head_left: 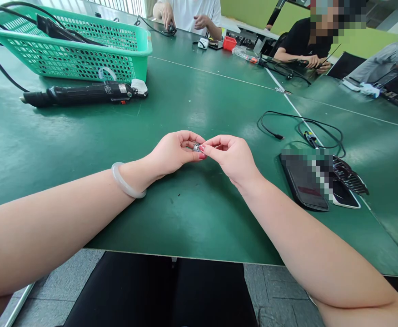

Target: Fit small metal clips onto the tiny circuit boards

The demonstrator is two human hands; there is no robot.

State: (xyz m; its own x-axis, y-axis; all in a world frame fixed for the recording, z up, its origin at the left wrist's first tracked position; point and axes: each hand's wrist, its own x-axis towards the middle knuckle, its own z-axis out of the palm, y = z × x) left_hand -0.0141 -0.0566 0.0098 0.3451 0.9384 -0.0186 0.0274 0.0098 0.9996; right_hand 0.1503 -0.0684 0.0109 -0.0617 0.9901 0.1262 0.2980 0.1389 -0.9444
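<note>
Near the middle of the view, a small silvery metal part [196, 147] sits between my two hands over the green table [192, 218]. My left hand [175, 152], with a pale bangle [126, 181] on its wrist, is closed on the part between thumb and fingers. From the right, my right hand [231, 156] pinches at the same part with thumb and forefinger, and its fingertips meet those of my left hand. The fingers hide most of the part, so its exact shape cannot be made out.
A green basket [93, 59] with cables and a black electric screwdriver [83, 94] lie at the upper left. To the right are a phone [303, 181], a hair claw [349, 175] and a black cable [321, 122]. Other people sit across the table.
</note>
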